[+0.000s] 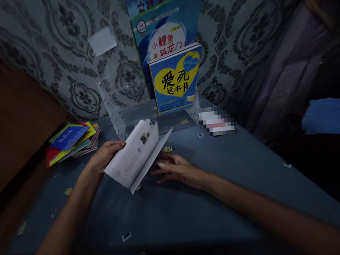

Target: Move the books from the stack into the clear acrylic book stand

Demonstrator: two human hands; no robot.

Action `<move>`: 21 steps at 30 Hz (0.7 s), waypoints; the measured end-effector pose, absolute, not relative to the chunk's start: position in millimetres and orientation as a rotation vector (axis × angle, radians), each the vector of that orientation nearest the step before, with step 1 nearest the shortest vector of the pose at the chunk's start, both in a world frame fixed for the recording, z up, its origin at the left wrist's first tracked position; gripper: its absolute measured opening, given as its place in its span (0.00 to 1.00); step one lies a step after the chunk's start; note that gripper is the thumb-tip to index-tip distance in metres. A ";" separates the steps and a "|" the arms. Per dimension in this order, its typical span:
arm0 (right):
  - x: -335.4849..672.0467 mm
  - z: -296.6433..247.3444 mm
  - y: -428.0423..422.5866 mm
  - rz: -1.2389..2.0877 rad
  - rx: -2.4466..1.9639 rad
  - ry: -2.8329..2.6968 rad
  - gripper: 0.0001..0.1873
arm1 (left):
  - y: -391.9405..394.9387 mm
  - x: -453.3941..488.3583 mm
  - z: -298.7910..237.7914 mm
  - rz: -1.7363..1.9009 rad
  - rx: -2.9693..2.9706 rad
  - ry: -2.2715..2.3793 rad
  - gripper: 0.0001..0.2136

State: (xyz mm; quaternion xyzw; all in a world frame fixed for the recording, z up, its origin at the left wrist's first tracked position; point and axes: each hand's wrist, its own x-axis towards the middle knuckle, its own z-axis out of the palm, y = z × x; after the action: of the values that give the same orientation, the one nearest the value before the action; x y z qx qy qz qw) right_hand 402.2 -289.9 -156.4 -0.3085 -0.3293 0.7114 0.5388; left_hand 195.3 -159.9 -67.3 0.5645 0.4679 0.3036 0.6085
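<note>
My left hand [105, 155] grips the left edge of a thin white booklet [138, 155] and holds it partly opened above the blue-grey table [195, 205]. My right hand [177, 169] lies flat on the tabletop just right of the booklet, fingers stretched out, some of them under its lower edge. Behind the booklet stands a clear acrylic book stand [120, 108] holding a blue book with a yellow heart [176, 78] and taller blue books [165, 27] behind it.
A stack of colourful thin books [73, 141] lies at the table's left rear. A small blurred item [217, 123] rests right of the stand. Patterned wallpaper [60, 54] backs the table; a brown panel [7, 123] stands left, dark furniture right.
</note>
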 end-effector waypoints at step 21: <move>405.8 -150.6 -288.4 1.671 -0.823 -0.348 0.15 | -184.6 165.4 -126.4 0.632 1.882 0.654 0.21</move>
State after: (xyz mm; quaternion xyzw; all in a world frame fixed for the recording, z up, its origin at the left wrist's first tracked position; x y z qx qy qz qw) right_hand 405.8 -288.4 -150.6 -0.3527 -0.1489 0.7159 0.5839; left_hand 165.4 -184.6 -126.4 0.7787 0.2707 0.2616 0.5019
